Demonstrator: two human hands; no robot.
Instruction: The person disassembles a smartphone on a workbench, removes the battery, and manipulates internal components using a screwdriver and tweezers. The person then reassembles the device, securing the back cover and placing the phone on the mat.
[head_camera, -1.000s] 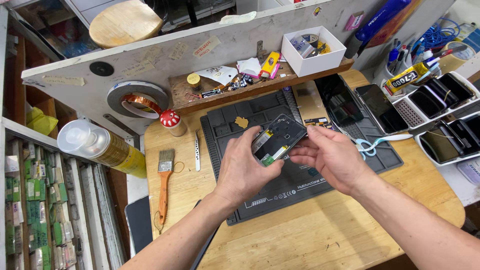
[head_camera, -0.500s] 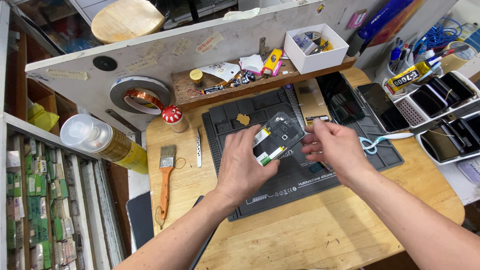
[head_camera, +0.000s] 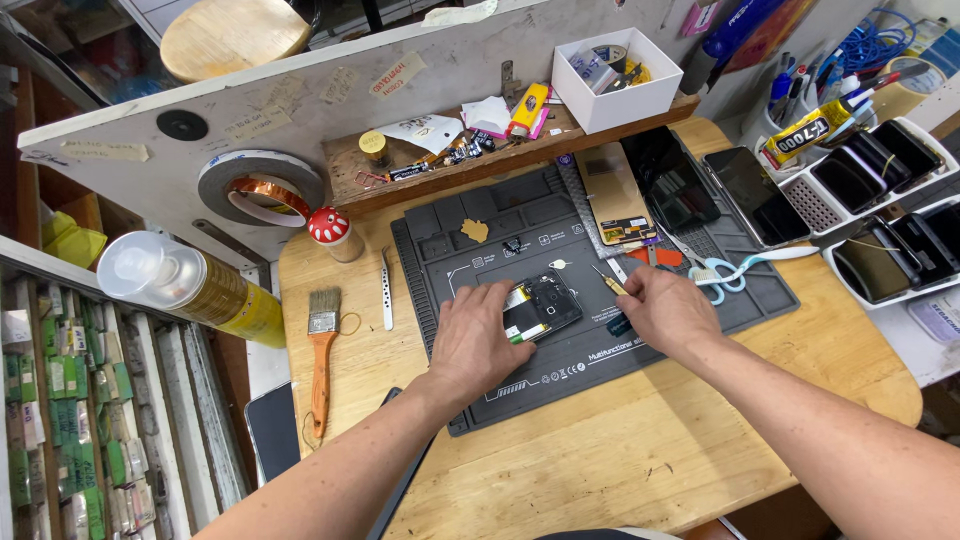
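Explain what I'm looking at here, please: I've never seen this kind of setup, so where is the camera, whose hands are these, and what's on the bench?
There is no machine here: a person works with two bare hands, and the one camera sits on their head, looking down at a round wooden table. A dark grey work mat lies on it. The left hand rests on an opened phone with its insides showing, holding it flat on the mat. The right hand pinches a thin yellow-handled tool beside the phone. Around them lie a paintbrush, tweezers, a small red mushroom-shaped bottle, a spray can on its side, scissors and white trays of more phones. A wooden shelf behind holds small parts.
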